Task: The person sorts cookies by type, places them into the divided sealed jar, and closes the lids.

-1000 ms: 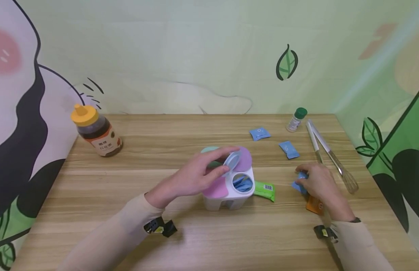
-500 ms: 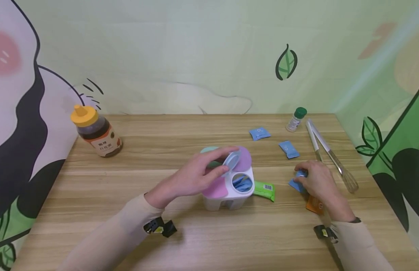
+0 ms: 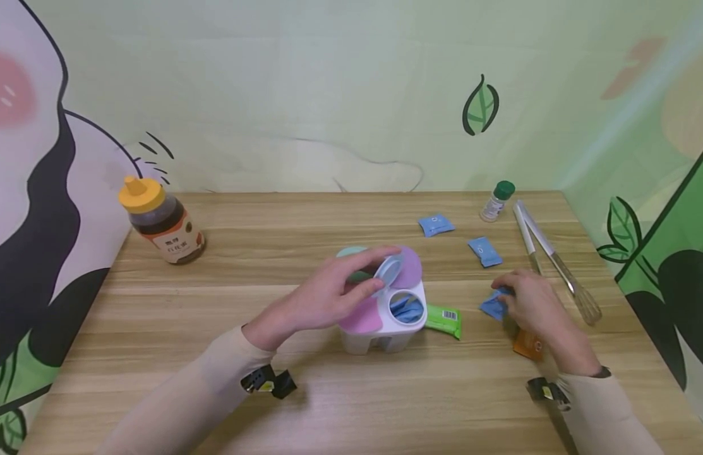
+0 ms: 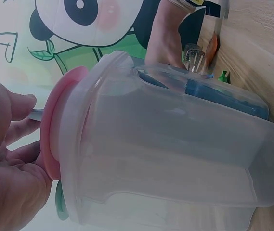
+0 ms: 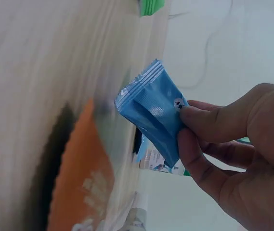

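My left hand (image 3: pixel 334 287) pinches the raised pale-blue lid (image 3: pixel 388 270) of a white container (image 3: pixel 388 322) with several round lids in pink, purple and green. Blue packets (image 3: pixel 407 308) show through the uncovered opening, and through the clear wall in the left wrist view. My right hand (image 3: pixel 535 303) pinches a small blue packet (image 3: pixel 492 306) between thumb and fingers; in the right wrist view the blue packet (image 5: pixel 151 106) is held up by one end, above the table. An orange packet (image 3: pixel 527 344) lies right under that hand, partly hidden by it.
A green packet (image 3: pixel 444 321) lies against the container's right side. Two blue packets, one of them a blue packet (image 3: pixel 484 251), lie farther back. A green-capped bottle (image 3: pixel 497 201), a whisk (image 3: pixel 584 300) and tongs-like handles stand or lie right. A yellow-capped syrup bottle (image 3: pixel 163 221) stands left.
My right hand has shifted slightly left, drawing the blue packet left and away from the orange one. The left hand and the lid have stayed in place.
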`<state>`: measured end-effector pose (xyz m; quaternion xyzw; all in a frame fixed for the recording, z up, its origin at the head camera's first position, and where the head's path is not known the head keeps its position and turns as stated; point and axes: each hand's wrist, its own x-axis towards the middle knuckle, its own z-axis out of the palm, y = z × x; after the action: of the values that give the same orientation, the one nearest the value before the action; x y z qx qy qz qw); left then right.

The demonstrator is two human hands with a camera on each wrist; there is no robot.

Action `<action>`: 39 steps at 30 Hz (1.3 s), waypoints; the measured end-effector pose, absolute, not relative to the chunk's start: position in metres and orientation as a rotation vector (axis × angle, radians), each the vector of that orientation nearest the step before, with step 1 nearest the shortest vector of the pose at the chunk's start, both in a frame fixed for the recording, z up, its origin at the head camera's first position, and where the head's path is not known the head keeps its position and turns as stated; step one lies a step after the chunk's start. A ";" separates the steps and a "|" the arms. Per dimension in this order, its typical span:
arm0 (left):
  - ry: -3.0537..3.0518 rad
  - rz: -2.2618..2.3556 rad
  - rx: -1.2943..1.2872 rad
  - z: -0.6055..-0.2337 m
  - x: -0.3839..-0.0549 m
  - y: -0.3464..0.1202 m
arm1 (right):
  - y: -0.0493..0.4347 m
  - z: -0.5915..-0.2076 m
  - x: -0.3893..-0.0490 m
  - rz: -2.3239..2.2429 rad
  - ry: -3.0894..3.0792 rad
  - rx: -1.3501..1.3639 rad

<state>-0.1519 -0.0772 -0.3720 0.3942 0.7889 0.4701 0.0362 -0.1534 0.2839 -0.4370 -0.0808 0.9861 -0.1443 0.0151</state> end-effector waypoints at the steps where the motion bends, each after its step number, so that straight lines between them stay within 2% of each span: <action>1: 2.426 1.442 1.211 -0.372 -0.152 -0.077 | 0.283 -0.436 -0.153 -0.449 3.066 -0.270; 22: 2.413 1.449 1.197 -0.372 -0.152 -0.077 | 0.260 -0.407 -0.144 -0.782 3.372 -0.750; 39: 2.415 1.451 1.196 -0.373 -0.153 -0.077 | 0.238 -0.378 -0.138 -1.101 3.245 -1.058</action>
<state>-0.1526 -0.0771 -0.3732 0.3906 0.7884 0.4736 0.0405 -0.1376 0.2382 -0.3782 -0.2878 0.8825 -0.2995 -0.2208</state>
